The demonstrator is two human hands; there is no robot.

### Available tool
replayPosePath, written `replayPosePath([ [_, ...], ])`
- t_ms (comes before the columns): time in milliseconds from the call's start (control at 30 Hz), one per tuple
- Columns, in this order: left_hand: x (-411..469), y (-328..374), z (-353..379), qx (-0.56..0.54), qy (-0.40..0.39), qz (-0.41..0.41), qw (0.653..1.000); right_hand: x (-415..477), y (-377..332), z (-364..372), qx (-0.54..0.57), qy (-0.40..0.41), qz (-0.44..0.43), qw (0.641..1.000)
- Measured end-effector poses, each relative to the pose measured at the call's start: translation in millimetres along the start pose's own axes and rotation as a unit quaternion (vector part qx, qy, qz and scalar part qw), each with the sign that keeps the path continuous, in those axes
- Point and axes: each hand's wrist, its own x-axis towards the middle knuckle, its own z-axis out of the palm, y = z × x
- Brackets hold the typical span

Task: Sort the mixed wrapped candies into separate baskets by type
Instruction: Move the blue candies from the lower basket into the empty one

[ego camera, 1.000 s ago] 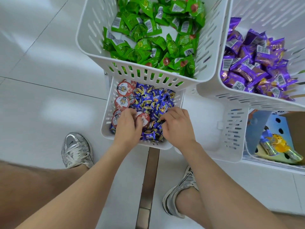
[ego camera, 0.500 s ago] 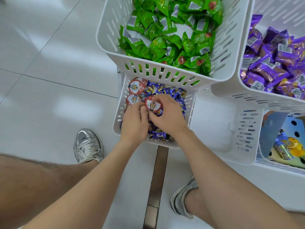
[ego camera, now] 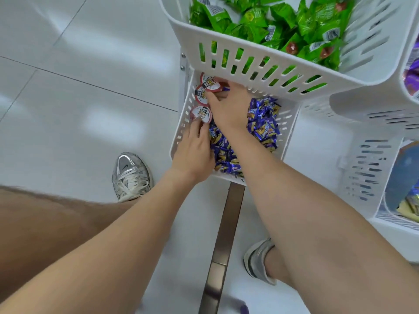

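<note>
Right hand (ego camera: pixel 229 107): pinching round candy (ego camera: pixel 209 83), far-left corner of lower basket (ego camera: pixel 179 141), under upper basket (ego camera: pixel 260 57) rim.
Left hand (ego camera: pixel 195 148): straight fingers touching second candy (ego camera: pixel 200 113) at left wall.

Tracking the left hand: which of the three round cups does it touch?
The nearest cup, closest to the person: the left hand touches its rim. The right hand pinches the top cup.
</note>
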Motion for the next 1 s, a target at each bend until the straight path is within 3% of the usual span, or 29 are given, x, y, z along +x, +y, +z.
replayPosePath([
  [167, -1.5, -4.1, -1.2, -0.013, 0.012, 0.01, 1.0, -3.8, -10.5, 4.0, -0.133, -0.06, -0.094, 0.985],
  [333, -7.8, -2.5, -4.0, -0.001, 0.052, 0.024, 0.998, -20.6, -3.8, -14.7, -0.187, -0.02, -0.055, 0.981],
  [467, -11.4, -3.9, 0.5, 0.037, 0.074, 0.031, 0.996, -41.1, 12.6, -53.0, -0.159, 0.0, -0.087, 0.983],
  [733, -12.6, 10.4, 11.5, 0.028, 0.082, 0.066, 0.994, -94.8, 46.8, -92.8, -0.338, -0.018, -0.064, 0.939],
  [867, -5.0, 19.1, 8.1, 0.001, -0.007, 0.127, 0.992, -119.6, 50.0, -79.0, -0.436, -0.163, -0.03, 0.885],
  [1000, 14.8, 23.5, 5.5, 0.062, -0.145, 0.128, 0.979, -131.4, 52.9, -77.0, -0.38, -0.216, -0.075, 0.896],
])
